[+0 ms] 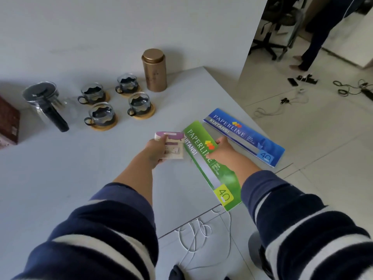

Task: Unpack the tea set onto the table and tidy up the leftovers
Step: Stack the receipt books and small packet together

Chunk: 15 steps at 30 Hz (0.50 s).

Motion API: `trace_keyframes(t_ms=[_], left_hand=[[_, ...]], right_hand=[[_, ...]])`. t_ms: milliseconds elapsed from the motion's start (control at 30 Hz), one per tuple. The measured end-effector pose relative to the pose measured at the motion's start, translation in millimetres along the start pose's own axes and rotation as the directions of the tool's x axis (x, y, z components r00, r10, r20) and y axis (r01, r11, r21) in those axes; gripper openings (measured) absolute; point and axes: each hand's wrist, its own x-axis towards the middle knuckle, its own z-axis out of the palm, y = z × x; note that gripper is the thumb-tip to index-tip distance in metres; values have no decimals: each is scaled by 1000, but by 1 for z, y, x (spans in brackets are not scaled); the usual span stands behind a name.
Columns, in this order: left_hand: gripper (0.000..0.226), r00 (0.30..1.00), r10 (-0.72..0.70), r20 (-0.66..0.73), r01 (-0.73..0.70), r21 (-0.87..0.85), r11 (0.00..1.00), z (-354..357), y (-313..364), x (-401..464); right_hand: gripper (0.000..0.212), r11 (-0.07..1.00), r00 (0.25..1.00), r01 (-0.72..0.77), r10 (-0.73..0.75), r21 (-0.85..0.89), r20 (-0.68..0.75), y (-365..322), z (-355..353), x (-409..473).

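A glass teapot (43, 100) with a black handle stands at the left of the white table (84, 166). Several glass cups on wooden coasters (117, 103) sit beside it, with a gold tin canister (154, 70) behind them. My left hand (156, 151) grips a small purple-and-cream card packet (173, 146) just above the table. My right hand (221, 149) rests on a long green Paperline receipt book (212, 164), fingers pressing on it. A blue Paperline receipt book (244, 136) lies beyond, near the table's right edge.
A dark red box (8, 122) stands at the table's far left. A white cord (193, 237) lies on the tiled floor below the table edge. Cables (347, 89) and a phone lie on the floor at right, where another person's legs (314, 43) stand by an office chair (278, 27).
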Motion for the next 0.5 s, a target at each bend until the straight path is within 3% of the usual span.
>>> trace_keyframes(t_ms=[133, 267, 333, 367, 433, 500], left_hand=[[29, 990, 20, 141, 9, -205, 979, 29, 20, -1], [37, 995, 53, 86, -30, -251, 967, 54, 40, 3], [34, 998, 57, 32, -47, -247, 968, 63, 50, 9], [31, 998, 60, 2, -58, -245, 968, 66, 55, 13], [28, 996, 70, -48, -79, -236, 968, 71, 66, 24], [28, 995, 79, -55, -89, -214, 973, 73, 74, 36]], right_hand=[[57, 968, 991, 118, -127, 220, 28, -14, -4, 5], [52, 921, 979, 158, -194, 357, 66, -26, -16, 18], [42, 901, 981, 174, -194, 397, 11, -27, -30, 31], [39, 929, 980, 201, -192, 312, -61, -25, -39, 40], [40, 979, 958, 185, -200, -90, -207, -16, -57, 62], [50, 929, 962, 76, -164, -363, -219, -5, -74, 79]])
